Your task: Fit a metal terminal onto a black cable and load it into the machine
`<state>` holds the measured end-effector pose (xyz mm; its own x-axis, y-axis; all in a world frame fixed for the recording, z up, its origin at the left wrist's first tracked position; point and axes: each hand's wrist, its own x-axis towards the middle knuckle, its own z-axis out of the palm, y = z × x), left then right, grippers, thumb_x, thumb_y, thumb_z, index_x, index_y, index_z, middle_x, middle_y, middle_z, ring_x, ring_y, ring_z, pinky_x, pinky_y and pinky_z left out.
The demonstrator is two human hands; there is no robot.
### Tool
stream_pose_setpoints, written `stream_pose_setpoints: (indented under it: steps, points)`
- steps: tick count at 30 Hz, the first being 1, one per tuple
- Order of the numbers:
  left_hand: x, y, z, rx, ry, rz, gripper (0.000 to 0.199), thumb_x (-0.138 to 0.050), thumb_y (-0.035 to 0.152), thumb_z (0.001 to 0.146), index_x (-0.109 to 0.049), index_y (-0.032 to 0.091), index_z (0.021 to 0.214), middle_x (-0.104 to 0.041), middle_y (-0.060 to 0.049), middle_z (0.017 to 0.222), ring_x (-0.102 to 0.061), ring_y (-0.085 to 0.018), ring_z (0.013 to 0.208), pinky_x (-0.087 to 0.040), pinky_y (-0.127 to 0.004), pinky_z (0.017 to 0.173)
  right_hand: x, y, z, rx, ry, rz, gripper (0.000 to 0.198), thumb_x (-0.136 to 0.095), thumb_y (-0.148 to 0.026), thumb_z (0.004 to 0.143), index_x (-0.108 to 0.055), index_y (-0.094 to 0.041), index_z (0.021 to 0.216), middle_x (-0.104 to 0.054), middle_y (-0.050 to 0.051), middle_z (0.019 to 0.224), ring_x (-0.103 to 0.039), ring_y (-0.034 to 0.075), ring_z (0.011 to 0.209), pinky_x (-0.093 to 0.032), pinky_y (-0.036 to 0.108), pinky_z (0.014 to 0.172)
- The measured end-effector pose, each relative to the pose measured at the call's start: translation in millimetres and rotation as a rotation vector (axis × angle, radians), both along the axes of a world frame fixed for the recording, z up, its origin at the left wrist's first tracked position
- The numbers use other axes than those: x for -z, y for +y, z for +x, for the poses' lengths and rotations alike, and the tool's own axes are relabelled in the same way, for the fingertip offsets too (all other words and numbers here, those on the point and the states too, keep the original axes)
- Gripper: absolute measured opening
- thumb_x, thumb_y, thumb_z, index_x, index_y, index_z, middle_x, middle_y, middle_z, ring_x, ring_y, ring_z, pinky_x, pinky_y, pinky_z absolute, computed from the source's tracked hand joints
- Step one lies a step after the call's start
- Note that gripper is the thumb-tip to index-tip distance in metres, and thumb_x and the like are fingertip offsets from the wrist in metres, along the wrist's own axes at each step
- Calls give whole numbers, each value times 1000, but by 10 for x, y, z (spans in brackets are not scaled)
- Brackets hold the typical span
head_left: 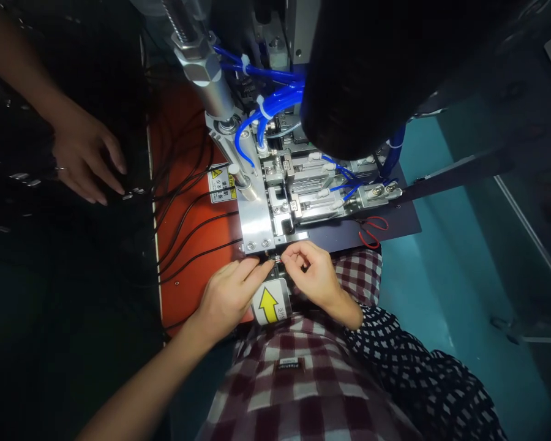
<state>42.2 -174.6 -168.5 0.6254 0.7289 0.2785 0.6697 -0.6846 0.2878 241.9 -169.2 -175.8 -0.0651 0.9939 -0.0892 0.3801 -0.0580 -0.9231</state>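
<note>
At the front end of the machine (256, 223), my two hands meet with fingertips close together. My left hand (229, 294) is closed, its thumb and index finger reaching to a narrow dark track below the metal plate. My right hand (314, 275) is closed in a pinch, thumb against fingers. Between the fingertips shows a small shiny metal piece (277, 260), too small to name and partly hidden by the fingers. Just below it, a label with a yellow arrow (269, 303) is fixed to the machine.
Another person's hand (87, 153) rests on a dark surface at the left, near small metal pieces (133, 193). Black cables (188, 226) cross the orange base (174, 300). Red-handled scissors (374, 231) lie at the right. Blue air tubes (275, 101) and cylinders stand behind.
</note>
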Motion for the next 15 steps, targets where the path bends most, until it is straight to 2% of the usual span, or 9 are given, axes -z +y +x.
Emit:
stream_pose_setpoints:
  steps: [4, 10, 15]
  points:
    - [-12, 6, 7, -2, 6, 17, 29, -48, 13, 92, -64, 12, 116, -66, -12, 93, -62, -21, 77, -50, -30, 66, -1, -5, -8, -8, 5, 11, 7, -58, -20, 86, -63, -19, 81, -62, 2, 74, -54, 12, 57, -46, 27, 56]
    - [-21, 14, 22, -10, 1, 36, 28, -47, 14, 93, -64, 12, 115, -66, -11, 92, -62, -20, 76, -50, -29, 65, 31, -19, 2, -53, -56, 66, 9, -54, -19, 89, -60, -18, 83, -61, 3, 78, -56, 14, 65, -46, 28, 63]
    - [-14, 12, 16, -3, -5, 34, 29, -47, 13, 92, -64, 12, 116, -66, -12, 92, -62, -20, 76, -50, -30, 64, 55, -35, 0, -67, -96, 75, 9, -52, -19, 91, -58, -19, 84, -60, 3, 78, -56, 14, 65, -46, 28, 62]
